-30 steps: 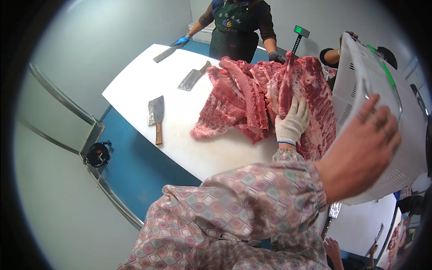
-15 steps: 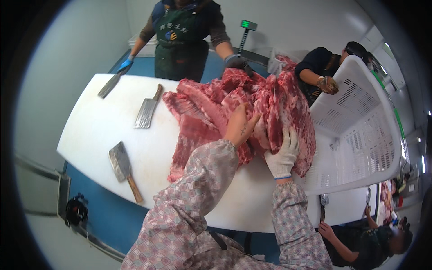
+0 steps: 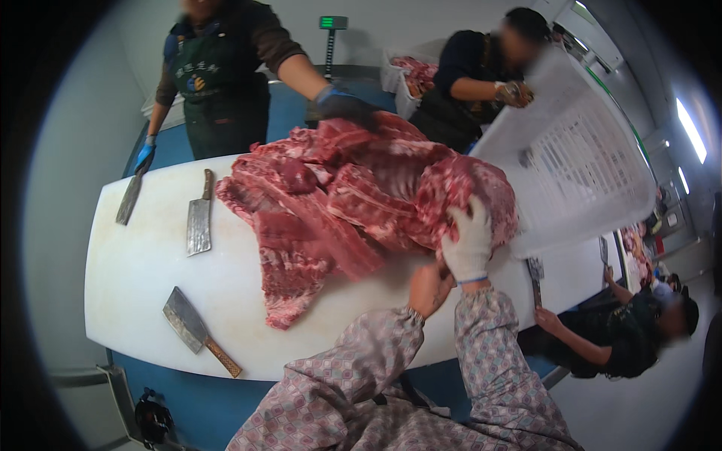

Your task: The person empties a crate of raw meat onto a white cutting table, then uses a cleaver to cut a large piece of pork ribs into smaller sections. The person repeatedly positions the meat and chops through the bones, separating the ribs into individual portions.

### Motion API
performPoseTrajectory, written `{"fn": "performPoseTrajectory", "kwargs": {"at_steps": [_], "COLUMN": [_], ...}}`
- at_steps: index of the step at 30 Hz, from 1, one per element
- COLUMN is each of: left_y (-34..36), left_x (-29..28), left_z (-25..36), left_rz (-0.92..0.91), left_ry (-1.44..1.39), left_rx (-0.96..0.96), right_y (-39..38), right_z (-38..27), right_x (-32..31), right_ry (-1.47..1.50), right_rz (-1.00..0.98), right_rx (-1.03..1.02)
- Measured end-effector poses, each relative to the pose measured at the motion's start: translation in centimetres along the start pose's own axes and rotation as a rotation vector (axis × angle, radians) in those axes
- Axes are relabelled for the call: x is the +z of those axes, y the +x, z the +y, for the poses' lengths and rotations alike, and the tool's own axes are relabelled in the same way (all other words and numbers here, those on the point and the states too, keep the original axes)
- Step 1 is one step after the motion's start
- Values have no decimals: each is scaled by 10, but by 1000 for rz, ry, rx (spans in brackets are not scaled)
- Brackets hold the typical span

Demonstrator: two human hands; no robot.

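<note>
- My right hand (image 3: 470, 240), in a white glove, is resting on the right end of a big piece of red meat (image 3: 353, 180), its fingers spreading mostly open against the surface.
- My bare left hand (image 3: 430, 289) is sitting just beside the right wrist, below the meat's near edge; its fingers are curling, and I cannot tell whether they are gripping anything.
- The meat is lying across the middle of the white desk (image 3: 135, 278), one flap stretching toward my side.
- Across from me, a person in a dark apron (image 3: 218, 105) is pressing a dark glove (image 3: 347, 107) onto the meat's far edge and holding a knife (image 3: 129, 197) in the other hand, at the far left corner.
- Two cleavers are lying flat left of the meat: one (image 3: 198, 225) farther off, one (image 3: 188, 323) nearer me.
- A white basket (image 3: 556, 218) is tilting just beside the meat's right end, and a second person (image 3: 455, 90) is standing behind it.
- Beyond, white crates (image 3: 389, 75) are holding more meat, and a green display (image 3: 333, 22) is glowing.
</note>
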State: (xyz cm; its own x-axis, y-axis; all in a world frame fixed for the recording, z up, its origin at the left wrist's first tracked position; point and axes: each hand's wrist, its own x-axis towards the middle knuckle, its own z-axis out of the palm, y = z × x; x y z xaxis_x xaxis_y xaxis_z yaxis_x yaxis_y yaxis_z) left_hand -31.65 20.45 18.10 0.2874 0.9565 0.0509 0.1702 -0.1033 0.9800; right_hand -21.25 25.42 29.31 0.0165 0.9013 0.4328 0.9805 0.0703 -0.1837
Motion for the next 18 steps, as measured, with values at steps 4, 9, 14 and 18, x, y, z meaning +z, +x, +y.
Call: {"fn": "performPoseTrajectory", "kwargs": {"at_steps": [4, 9, 14, 18], "left_y": [-86, -172, -202, -219], "left_x": [47, 52, 69, 88], "left_z": [-37, -89, -113, -121], "left_rz": [-341, -586, -309, -165], "left_ry": [134, 118, 449, 669], "left_rx": [5, -255, -130, -68], "right_y": [-114, -183, -255, -341], "right_z": [60, 106, 161, 231], "right_x": [1, -6, -19, -48], "right_ry": [-11, 364, 444, 494], "right_rz": [-173, -213, -279, -527], "right_rx": [100, 84, 213, 284]}}
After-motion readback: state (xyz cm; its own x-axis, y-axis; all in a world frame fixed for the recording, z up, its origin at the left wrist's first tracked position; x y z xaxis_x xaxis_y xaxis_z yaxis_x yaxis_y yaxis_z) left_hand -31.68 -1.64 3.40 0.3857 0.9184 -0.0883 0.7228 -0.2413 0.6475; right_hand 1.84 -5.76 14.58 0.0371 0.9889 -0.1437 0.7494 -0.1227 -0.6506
